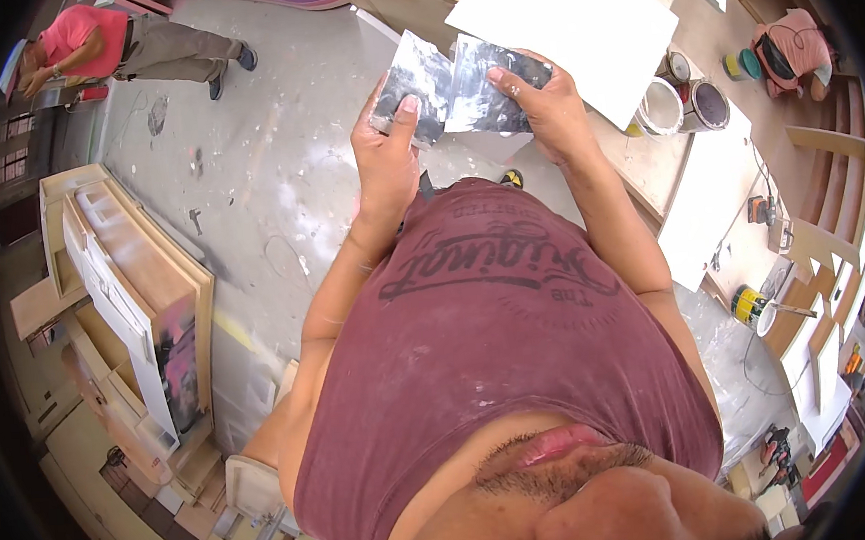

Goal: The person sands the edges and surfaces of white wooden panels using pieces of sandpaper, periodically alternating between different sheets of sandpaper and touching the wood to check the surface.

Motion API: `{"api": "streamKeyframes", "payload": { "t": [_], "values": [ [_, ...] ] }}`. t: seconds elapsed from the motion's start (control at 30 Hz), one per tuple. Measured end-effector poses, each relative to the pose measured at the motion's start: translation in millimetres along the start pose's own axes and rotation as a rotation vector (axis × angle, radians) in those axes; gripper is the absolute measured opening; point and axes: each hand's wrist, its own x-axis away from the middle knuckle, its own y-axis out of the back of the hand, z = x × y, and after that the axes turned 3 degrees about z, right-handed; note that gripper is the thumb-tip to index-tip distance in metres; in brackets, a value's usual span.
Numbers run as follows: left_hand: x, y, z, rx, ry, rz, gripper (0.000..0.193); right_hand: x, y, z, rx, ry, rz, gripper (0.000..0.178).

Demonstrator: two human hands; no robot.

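Observation:
In my left hand point(388, 168) is a flat, dark filler spreader point(417, 78) smeared with white paste, the thumb pressed on its face. A second filler spreader point(480, 88), square and just as smeared, sits in my right hand point(554, 111), with the thumb on top and the fingers behind it. The two blades are side by side, tilted toward each other, their inner edges touching or nearly so. Both hands are held out in front of my body, beside a large white panel. The fingers behind the blades are mostly hidden.
The white panel point(577, 34) lies on a workbench at the right, with a white bucket point(660, 109) and a dark-filled bucket point(707, 107) beside it. A yellow-black can point(751, 306) holds a stick. Wooden cabinets point(138, 291) stand left. One person point(90, 38) is far left, another point(796, 49) far right.

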Motion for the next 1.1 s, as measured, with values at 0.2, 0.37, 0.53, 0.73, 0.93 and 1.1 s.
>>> {"api": "streamKeyframes", "payload": {
  "t": [0.2, 0.37, 0.53, 0.73, 0.93, 1.1],
  "values": [
    [9.7, 42.0, -18.5, -0.325, -0.042, -0.025, 0.047, -13.1, -52.6, -22.5, -0.068, -0.030, 0.067, 0.039],
    [14.0, 109.0, -49.6, -0.386, -0.054, -0.025, 0.046, -20.5, -132.5, -40.3, 0.043, 0.044, 0.100, 0.033],
    [15.3, 152.4, -76.3, -0.396, 0.000, 0.022, 0.048, -23.0, -174.0, -44.7, 0.224, 0.027, 0.146, 0.036],
    [5.8, 188.8, -104.6, -0.532, 0.059, 0.141, 0.047, -16.2, -203.2, -44.1, 0.394, 0.075, 0.099, 0.039],
    [6.3, 192.2, -99.9, -0.403, -0.015, 0.096, 0.041, -11.8, -211.5, -47.7, 0.278, 0.130, -0.030, 0.038],
    [10.0, 191.2, -105.2, -0.344, 0.070, 0.153, 0.044, -0.8, -219.5, -41.0, 0.400, 0.140, 0.068, 0.035]
  ]
}}
